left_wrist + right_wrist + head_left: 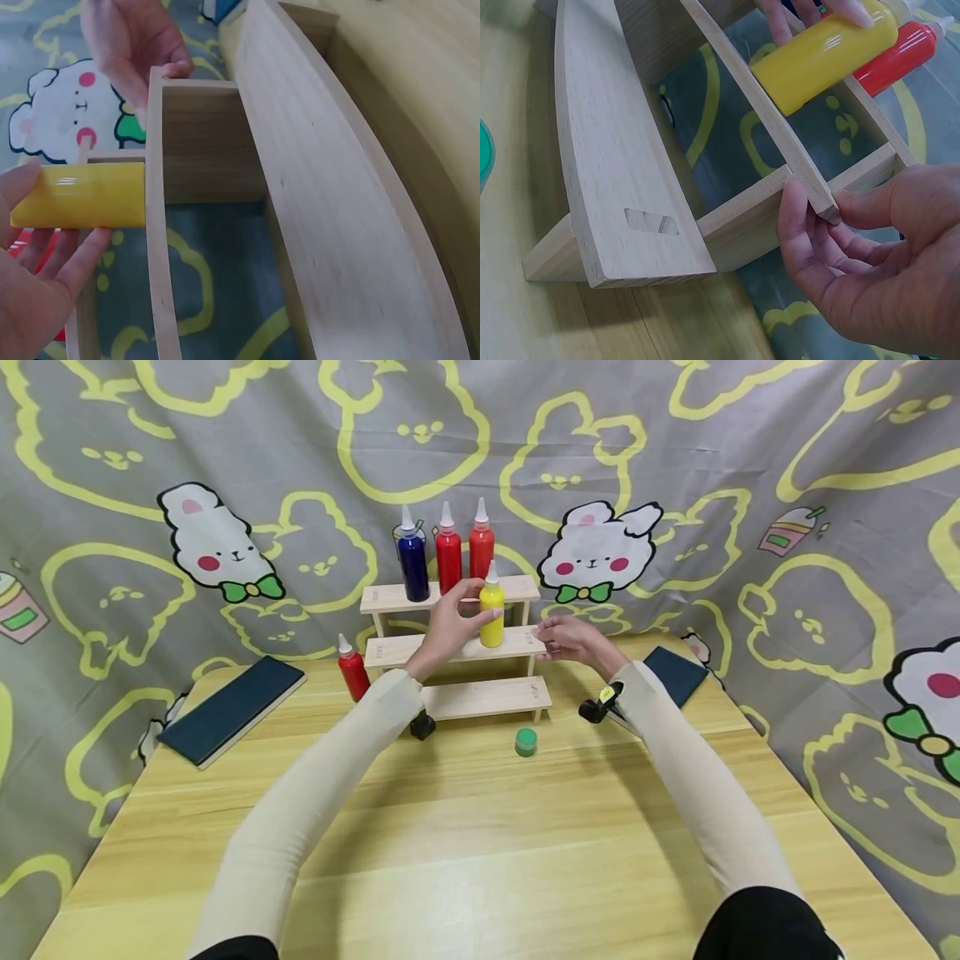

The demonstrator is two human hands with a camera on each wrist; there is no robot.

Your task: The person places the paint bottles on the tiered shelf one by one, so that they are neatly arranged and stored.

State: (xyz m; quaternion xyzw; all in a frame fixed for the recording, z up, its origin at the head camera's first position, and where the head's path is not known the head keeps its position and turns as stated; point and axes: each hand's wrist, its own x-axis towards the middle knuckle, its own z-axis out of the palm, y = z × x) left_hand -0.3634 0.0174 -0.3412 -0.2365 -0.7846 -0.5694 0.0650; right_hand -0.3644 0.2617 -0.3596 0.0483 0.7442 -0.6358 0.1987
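A three-tier wooden display stand (480,698) stands at the back of the table. My left hand (447,631) grips a yellow squeeze bottle (492,614), upright with a clear pointed nozzle, at the middle tier. In the left wrist view the base of the yellow bottle (90,196) meets that tier's board. My right hand (576,641) pinches the right end of the middle tier; the right wrist view shows the thumb and fingers of this hand (885,262) around the board's corner. On the top tier are a dark blue bottle (413,566) and two red bottles (448,560).
Left of the stand, another red bottle (354,670) is on the table. A small green-lidded jar (526,742) sits in front of the stand. Dark-covered books lie at the left (232,710) and right (675,675). Behind hangs a patterned grey curtain (465,452).
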